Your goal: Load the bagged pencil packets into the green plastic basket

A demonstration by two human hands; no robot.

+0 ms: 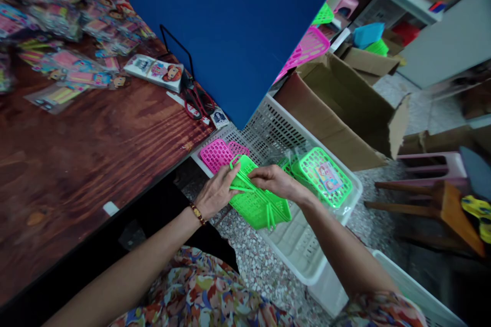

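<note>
Bright green plastic baskets (249, 204) hang between my two hands over the near edge of a large white crate (351, 204). My left hand (217, 191), with a bracelet at the wrist, grips their left end, fingers wrapped on the rim. Fingers of my right hand (274, 181) are closed on the green rims and thin handles. Pink baskets (217, 155) lie in the crate just beyond my left hand. To the right of my right hand, a wrapped green basket (341, 181) with a picture card rests in the crate.
A wooden table (95, 163) on the left bears many plastic-wrapped packets (76, 61), a card stack (153, 71) and red-handled scissors (197, 102). A blue panel (238, 25) rises ahead. Beyond the crate stand an open cardboard box (326, 122) and a wooden stool (456, 214).
</note>
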